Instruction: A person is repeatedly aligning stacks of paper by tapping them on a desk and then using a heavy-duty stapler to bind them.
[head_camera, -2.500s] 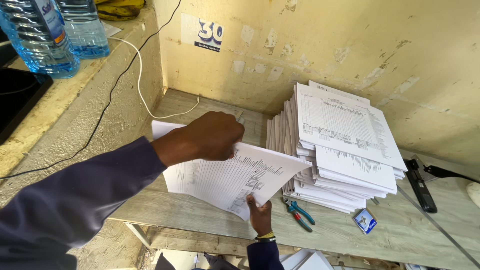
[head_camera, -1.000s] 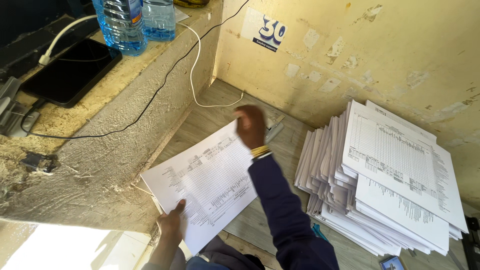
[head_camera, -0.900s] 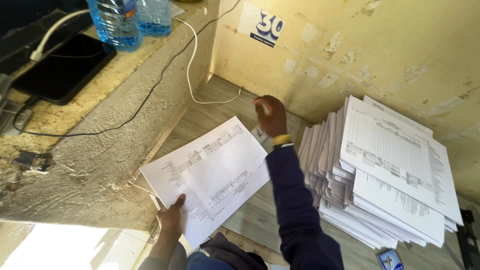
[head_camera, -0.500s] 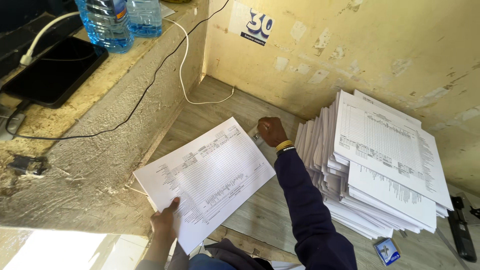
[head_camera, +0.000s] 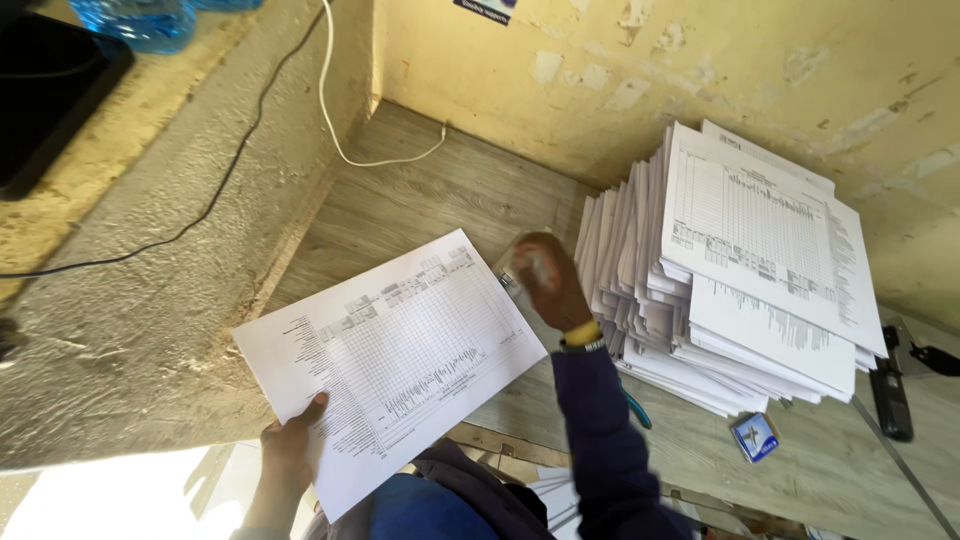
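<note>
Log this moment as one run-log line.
left hand: holds printed sheet by lower corner | right hand: on small clear object, blurred | paper stack: on wooden table

We're seeing mostly paper here: the printed sheet (head_camera: 400, 350) in the left hand (head_camera: 290, 455) is thin matt white paper, same as the big fanned stack (head_camera: 740, 270). The bench (head_camera: 420, 200) is grey weathered wood, grain showing, matt. The ledge (head_camera: 170, 290) looks like rough gritty concrete. The wall (head_camera: 700, 70) is flaking yellow paint. The bottle (head_camera: 140, 15) is clear glossy blue plastic, and the cable (head_camera: 370, 160) is smooth white plastic.
</note>
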